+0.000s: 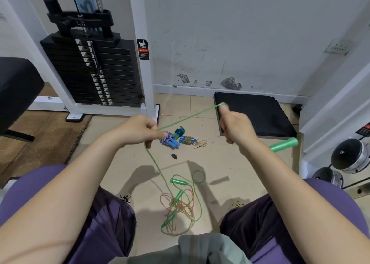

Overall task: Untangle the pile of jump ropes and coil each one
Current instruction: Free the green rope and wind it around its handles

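The right hand (pixel 236 123) grips a green handle (pixel 283 144) and cord loop, the left hand (pixel 140 130) pinches the green rope (pixel 186 118). Feed it hand-over-hand, evenly, drawing slack gently from the near floor tangle (pixel 180 203), seemingly 2 ropes.

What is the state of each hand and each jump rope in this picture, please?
left hand: pinches the green rope.
right hand: grips the green rope, thumb up.
green rope: taut between the hands, its lower part trailing to the floor.
green handle: off the floor, below the right wrist.
tangled pile: on the floor, not coiled.
coiled ropes: bundled on the floor.
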`<move>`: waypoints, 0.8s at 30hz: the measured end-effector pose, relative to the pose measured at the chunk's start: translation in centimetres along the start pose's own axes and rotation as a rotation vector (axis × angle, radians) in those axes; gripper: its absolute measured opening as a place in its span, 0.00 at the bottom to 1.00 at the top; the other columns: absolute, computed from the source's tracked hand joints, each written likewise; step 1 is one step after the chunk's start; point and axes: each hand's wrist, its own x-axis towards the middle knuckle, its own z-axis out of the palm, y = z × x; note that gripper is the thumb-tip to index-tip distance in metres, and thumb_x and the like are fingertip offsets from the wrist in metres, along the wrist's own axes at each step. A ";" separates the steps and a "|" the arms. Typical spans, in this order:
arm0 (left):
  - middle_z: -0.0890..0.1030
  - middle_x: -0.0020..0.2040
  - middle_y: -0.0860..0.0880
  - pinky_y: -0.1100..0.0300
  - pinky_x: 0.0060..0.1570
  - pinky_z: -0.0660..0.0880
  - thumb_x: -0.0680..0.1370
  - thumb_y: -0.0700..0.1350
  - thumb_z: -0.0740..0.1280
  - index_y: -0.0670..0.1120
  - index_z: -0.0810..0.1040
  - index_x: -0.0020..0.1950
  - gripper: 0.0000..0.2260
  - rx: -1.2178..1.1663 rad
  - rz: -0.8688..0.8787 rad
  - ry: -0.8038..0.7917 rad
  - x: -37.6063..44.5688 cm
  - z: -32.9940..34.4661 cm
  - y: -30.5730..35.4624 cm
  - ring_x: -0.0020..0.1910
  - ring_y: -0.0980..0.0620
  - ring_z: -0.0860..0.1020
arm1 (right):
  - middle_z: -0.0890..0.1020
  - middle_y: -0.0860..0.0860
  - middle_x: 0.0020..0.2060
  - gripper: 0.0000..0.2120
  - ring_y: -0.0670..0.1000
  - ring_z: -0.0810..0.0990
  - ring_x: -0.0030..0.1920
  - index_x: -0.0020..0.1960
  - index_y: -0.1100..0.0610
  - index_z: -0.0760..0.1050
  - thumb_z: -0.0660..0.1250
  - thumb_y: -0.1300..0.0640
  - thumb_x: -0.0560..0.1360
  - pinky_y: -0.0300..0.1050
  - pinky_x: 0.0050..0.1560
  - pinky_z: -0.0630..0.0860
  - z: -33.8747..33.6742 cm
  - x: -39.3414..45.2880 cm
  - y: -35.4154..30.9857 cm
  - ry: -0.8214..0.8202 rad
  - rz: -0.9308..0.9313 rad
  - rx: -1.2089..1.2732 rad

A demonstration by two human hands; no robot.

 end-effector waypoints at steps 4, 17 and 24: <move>0.86 0.38 0.47 0.54 0.46 0.77 0.81 0.50 0.66 0.43 0.81 0.41 0.14 -0.191 -0.005 -0.091 -0.1 0.2 -0.3 0.41 0.49 0.82 | 0.64 0.48 0.20 0.27 0.49 0.61 0.21 0.31 0.56 0.74 0.61 0.36 0.76 0.38 0.25 0.58 -0.9 0.0 0.4 -0.112 0.102 -0.081; 0.82 0.38 0.43 0.59 0.38 0.81 0.71 0.56 0.72 0.41 0.82 0.48 0.19 -0.927 0.184 0.093 0.5 2.7 3.3 0.36 0.47 0.83 | 0.72 0.49 0.26 0.10 0.46 0.62 0.25 0.46 0.57 0.83 0.66 0.53 0.80 0.36 0.25 0.56 3.3 -3.1 -0.6 -0.715 -0.130 0.070; 0.83 0.59 0.54 0.64 0.57 0.75 0.68 0.50 0.79 0.55 0.82 0.56 0.18 -0.411 0.280 -0.404 0.3 5.6 2.4 0.62 0.58 0.78 | 0.70 0.50 0.28 0.16 0.45 0.63 0.23 0.46 0.60 0.80 0.59 0.52 0.82 0.35 0.25 0.60 2.4 -2.5 -1.7 -0.768 -0.108 0.407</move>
